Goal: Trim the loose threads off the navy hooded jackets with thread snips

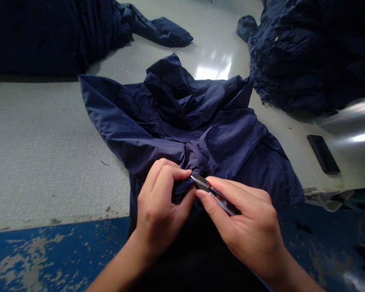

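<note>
Left hand (159, 202) pinches a fold of one navy garment (182, 134) on the worktop (42, 154); right hand (246, 223) grips one thread snips (205, 185), blades touching that fold. Two more navy piles behind; one phone (323, 154) right.

This looks like a garment workshop, at a finishing or thread-trimming station. A broad, pale grey table (42, 150) with a worn, textured top fills the view, and its near edge of blue paint (48, 255) is chipped and scuffed from long use. Heaps of dark navy, thin crinkled fabric garments sit at the far left (48, 32) and the far right (310, 56) of the table, like batches of the same piece. Another navy crinkled garment (194, 121) lies spread in the middle, and small metal thread snips (208, 188) are held at its bunched seam. A flat black phone (323, 154) lies on the table at the right.
</note>
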